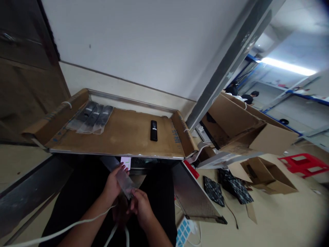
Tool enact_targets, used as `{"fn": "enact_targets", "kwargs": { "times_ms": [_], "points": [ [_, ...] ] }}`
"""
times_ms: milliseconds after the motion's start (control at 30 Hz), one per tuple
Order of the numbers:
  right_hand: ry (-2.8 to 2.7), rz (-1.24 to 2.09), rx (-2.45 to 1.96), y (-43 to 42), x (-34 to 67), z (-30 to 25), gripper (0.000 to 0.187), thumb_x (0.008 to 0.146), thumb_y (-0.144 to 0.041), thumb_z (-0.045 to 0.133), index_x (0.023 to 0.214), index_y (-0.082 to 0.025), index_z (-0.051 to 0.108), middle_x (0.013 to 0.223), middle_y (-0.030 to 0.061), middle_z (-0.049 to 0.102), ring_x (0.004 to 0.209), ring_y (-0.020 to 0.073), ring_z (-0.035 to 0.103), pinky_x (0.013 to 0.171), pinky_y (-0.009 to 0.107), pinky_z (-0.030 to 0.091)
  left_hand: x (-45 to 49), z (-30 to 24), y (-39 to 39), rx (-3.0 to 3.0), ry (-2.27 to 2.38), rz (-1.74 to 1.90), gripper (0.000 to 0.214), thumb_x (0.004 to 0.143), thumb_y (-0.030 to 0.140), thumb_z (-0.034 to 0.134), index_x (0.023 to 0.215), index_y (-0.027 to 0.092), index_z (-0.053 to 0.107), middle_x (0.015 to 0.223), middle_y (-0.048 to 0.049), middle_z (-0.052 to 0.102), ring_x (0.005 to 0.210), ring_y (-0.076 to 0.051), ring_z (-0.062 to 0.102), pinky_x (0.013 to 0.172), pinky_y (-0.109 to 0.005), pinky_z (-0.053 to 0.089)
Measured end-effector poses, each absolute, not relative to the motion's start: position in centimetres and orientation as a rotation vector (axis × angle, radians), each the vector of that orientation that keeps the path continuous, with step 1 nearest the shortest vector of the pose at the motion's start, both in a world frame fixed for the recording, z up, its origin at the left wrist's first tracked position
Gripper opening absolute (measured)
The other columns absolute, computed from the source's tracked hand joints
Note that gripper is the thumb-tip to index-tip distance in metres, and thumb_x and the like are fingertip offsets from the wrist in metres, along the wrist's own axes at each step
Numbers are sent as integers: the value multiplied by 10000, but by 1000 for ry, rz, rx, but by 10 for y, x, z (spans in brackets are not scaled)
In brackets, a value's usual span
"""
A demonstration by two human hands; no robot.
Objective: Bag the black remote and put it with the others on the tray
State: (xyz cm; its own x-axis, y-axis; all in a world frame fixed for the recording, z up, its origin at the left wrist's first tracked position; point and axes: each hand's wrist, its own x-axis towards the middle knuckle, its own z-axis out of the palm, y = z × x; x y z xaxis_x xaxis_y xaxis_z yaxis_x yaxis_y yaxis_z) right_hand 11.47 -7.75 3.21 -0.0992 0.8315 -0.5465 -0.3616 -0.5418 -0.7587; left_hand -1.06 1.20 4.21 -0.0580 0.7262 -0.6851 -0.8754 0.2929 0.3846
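Note:
My left hand [113, 183] is closed around a clear plastic bag [124, 181] held above my lap. My right hand [142, 206] pinches the lower end of that bag. Whether anything is inside the bag cannot be made out. Just past my left fingers shows a small white card or screen [125, 162], partly hidden. In front of me, a cardboard-lined tray [128, 137] carries a slim black handheld device [153, 130] with a pale label, lying towards the right. Three similar dark items in clear plastic bags [94, 118] lie side by side at its left.
A white cable [77, 223] crosses my left forearm. To the right stand a large open cardboard box [231, 123] and a smaller one [268, 175] on the floor, near black patterned packages [235, 185] and a red plastic stool [304, 164]. Other people [250, 97] are in the background.

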Motion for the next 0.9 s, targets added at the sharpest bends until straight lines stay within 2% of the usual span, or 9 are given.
{"fn": "enact_targets", "kwargs": {
  "times_ms": [167,333,500,567,667,900],
  "points": [
    [-474,1880,-1070,-80,118,40,547,721,-586,743,1044,-144,757,343,-123,361,321,67,233,429,242,478,1,50,0,-113,895,1209,193,894,103,581,1048,127,694,822,-48,736,685,-173,723,658,-313,612],
    [-345,2027,-881,-80,126,44,526,730,-547,786,1122,-200,732,381,-150,324,376,60,122,485,234,502,12,54,-6,-105,885,1212,203,877,50,580,1034,124,685,783,-33,713,650,-141,703,641,-268,595],
    [-380,2057,-915,-82,127,40,547,731,-642,731,1034,-187,710,430,-120,412,375,61,167,500,258,504,15,46,-11,-31,857,1253,215,843,43,620,1026,139,677,792,-28,701,642,-132,686,636,-252,585],
    [-417,2048,-936,-83,126,39,643,733,-657,714,1177,-195,671,447,-116,435,372,65,182,506,276,507,16,42,-16,15,853,1248,229,818,50,652,1026,145,675,781,-24,694,640,-137,681,618,-243,574],
    [-546,2001,-974,-84,122,37,873,766,-715,651,1443,-183,503,426,-121,428,344,82,215,480,299,494,19,38,-22,-2,872,1240,219,807,45,646,1002,142,672,766,-26,694,650,-139,684,627,-236,571],
    [-791,1980,-978,-85,118,36,1004,839,-783,545,1593,-172,287,446,-100,484,323,100,323,431,256,441,17,37,-22,-137,931,1299,97,832,70,618,879,145,659,724,-21,699,621,-140,680,646,-247,575]
  ]
}}
